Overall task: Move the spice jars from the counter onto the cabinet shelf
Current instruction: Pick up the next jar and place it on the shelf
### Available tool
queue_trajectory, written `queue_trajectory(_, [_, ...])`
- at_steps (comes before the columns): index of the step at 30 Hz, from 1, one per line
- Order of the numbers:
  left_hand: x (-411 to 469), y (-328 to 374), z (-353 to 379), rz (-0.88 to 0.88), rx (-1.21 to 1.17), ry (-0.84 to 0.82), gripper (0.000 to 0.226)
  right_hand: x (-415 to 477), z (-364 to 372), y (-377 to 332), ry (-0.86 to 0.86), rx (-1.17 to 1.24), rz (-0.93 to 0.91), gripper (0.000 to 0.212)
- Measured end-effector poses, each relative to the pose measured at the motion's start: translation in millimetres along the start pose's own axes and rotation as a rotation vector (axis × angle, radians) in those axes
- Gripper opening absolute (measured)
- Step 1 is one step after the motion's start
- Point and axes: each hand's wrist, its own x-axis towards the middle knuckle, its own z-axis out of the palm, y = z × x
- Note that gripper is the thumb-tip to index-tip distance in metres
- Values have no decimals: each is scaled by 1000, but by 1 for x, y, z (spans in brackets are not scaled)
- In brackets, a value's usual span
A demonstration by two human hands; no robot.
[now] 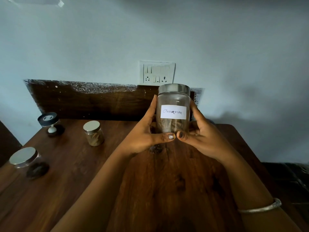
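Observation:
A clear glass jar [173, 101] with a silver lid and a white label reading "Cinnamon" is held up above the wooden counter [150, 181]. My left hand [147, 133] grips its left side and my right hand [199, 131] grips its right side, both thumbs meeting under its base. A smaller jar with a silver lid [93, 133] stands on the counter to the left. Another silver-lidded jar [25, 159] stands near the left edge. A jar with a black lid [48, 120] stands at the back left. No cabinet shelf is in view.
A dark wooden backboard [92, 101] runs along the rear of the counter against a pale wall. A white switch and socket plate [157, 73] sits on the wall behind the held jar. A dark object [291, 178] lies beyond the counter's right edge.

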Motion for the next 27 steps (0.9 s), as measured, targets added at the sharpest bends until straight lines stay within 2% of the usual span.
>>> queue_trajectory(5, [-1,-4,-1,17,58,39,115,-1,3,-3,1,-18,11,108])
queue_trajectory(14, [-4,-3,-11,60,224,-4,119,-1,8,-7,20,9,19,108])
queue_trajectory(18, [-3,-1,-15,86,227,12,118,0,8,-11,29,28,18,110])
queue_trajectory(27, [8,26,-43,168,272,61,116,27,11,-39,117,94,-105,94])
